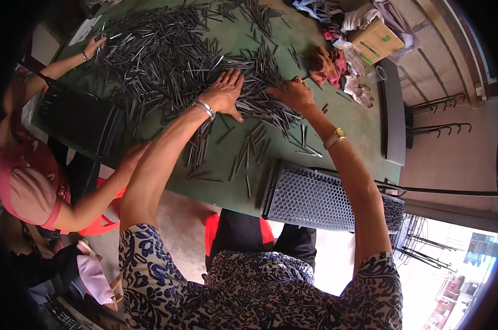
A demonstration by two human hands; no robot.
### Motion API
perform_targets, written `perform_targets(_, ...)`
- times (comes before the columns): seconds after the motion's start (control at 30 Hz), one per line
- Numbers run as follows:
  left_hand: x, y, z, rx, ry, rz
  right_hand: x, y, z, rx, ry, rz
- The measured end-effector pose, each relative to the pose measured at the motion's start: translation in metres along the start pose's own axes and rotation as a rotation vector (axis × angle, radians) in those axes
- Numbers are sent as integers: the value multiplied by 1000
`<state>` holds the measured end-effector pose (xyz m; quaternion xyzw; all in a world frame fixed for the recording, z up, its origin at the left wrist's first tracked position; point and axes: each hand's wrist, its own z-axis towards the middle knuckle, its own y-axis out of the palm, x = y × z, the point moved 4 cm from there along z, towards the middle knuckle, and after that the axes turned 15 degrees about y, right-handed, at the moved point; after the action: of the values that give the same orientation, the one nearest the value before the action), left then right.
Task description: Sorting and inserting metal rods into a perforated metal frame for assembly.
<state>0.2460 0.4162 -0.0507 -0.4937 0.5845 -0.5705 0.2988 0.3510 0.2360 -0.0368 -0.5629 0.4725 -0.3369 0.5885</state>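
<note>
A wide heap of thin, dark, pencil-like sticks [155, 55] covers much of the green table [364, 132]. My left hand [225, 92], with a silver bangle at the wrist, rests on the heap's near side, fingers stretched and thumb apart. On the heap's right edge lies my right hand [294, 94], a gold watch [335, 136] on its wrist. Its thumb side reaches left over the sticks, and its other fingers look bent and are partly hidden. No stick shows clearly gripped in either hand. Loose sticks [251, 148] lie scattered just nearer than my hands.
A perforated dark tray [309, 195] lies at the near right table edge. Red cloths [328, 67], a clear cup [377, 74] and a cardboard box [376, 41] are at the far right. On the left, a co-worker's hand [94, 47] touches the heap beside a black tray [75, 118].
</note>
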Motion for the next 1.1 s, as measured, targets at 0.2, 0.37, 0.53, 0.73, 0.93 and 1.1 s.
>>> perform_targets(0.2, 10, -25, 24, -127, 8, -52, 14, -6, 6, -22, -107, -68)
perform_targets(0.37, 3, -33, 36, -202, -24, 101, 16, -1, 15, -133, -130, 8)
perform_targets(0.53, 6, -23, 46, -99, 31, -6, 23, 7, 22, -190, -114, -9)
perform_targets(0.73, 14, -15, 40, 75, 122, 107, 16, -3, 12, -208, -146, 38)
perform_targets(0.93, 35, -7, 49, 55, 120, 142, 24, -2, 7, -246, -135, 6)
perform_targets(1.1, 36, -7, 49, 72, 62, 149, 0, 4, -25, -141, -44, -215)
